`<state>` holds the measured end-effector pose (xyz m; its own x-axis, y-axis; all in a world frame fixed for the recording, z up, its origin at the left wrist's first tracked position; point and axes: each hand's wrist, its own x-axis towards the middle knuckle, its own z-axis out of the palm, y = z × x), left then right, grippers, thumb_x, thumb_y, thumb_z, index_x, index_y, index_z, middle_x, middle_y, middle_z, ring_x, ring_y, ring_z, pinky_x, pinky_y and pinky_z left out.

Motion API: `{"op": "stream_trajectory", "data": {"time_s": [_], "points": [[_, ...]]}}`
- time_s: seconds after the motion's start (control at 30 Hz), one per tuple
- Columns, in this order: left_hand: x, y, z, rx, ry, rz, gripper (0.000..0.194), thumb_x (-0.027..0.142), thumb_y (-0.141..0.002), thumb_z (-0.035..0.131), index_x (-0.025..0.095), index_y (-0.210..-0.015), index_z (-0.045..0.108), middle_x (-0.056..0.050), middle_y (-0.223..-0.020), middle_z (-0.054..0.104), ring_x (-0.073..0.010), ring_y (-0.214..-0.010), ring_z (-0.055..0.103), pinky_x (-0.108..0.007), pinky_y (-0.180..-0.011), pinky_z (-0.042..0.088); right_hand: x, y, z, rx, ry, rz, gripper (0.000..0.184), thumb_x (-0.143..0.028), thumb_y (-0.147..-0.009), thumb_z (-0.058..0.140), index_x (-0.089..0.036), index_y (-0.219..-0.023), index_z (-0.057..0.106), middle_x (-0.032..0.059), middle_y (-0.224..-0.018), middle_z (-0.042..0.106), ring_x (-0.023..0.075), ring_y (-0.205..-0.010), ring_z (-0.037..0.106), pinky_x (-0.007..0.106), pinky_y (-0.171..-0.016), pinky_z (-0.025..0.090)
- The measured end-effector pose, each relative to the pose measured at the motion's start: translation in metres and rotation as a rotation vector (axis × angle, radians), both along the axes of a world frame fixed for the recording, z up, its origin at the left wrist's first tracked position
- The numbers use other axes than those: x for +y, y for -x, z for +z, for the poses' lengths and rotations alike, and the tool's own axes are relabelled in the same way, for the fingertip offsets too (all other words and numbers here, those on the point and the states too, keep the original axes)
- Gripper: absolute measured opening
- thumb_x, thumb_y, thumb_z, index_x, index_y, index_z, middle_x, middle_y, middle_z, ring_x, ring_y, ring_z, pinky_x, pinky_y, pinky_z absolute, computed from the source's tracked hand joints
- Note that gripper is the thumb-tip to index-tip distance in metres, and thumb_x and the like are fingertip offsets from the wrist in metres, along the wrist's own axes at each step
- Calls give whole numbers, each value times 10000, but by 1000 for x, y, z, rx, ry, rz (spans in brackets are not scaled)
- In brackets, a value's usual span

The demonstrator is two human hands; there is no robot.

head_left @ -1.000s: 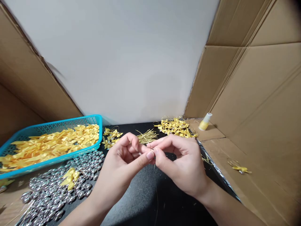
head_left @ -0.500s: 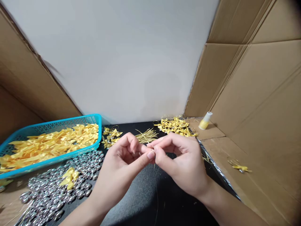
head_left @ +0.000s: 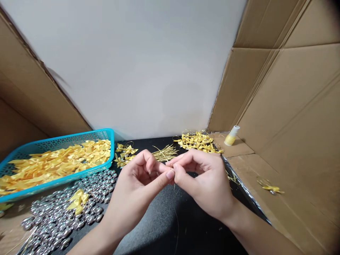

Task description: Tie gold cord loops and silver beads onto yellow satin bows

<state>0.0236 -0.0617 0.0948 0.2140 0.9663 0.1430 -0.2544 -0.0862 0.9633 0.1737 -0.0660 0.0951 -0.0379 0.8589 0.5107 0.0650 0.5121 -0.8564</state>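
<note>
My left hand (head_left: pixel 142 184) and my right hand (head_left: pixel 205 179) meet over the middle of the black work surface (head_left: pixel 159 226). Thumb and forefinger of each are pinched together, tip against tip. Between them is a thin cord (head_left: pixel 174 186), mostly hidden by the fingers; a short tail pokes out below. Just behind the fingertips lies a bundle of cut gold cords (head_left: pixel 165 153). Looped yellow bows (head_left: pixel 198 142) are heaped behind my right hand, and a few more bows (head_left: pixel 126 151) lie behind my left hand.
A blue plastic basket (head_left: pixel 113 145) of yellow ribbon bows stands at left. Many shiny silver beads (head_left: pixel 55 212) spread before it, with a loose yellow bow (head_left: pixel 79 201) on top. Right, on cardboard, are a small white-topped bottle (head_left: pixel 232 135) and a single looped bow (head_left: pixel 272 188).
Both hands keep their pinch in nearly the same place, with only slight fingertip movement. The small bit of cord showing above the fingertips has shortened. The view has shifted very slightly.
</note>
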Motion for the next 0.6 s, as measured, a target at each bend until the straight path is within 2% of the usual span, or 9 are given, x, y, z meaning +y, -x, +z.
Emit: {"op": "stream_trajectory", "data": {"time_s": [0.6], "points": [[0,0,-1,-8,11,-4,390,70,-727,760,185,-678,391,57,-636,654,-72,-622,619,-145,-601,498,3,-1,-2,34,93,23,69,-163,-737,690,-168,-683,647,18,-712,699,128,-607,668,243,-601,581]]}}
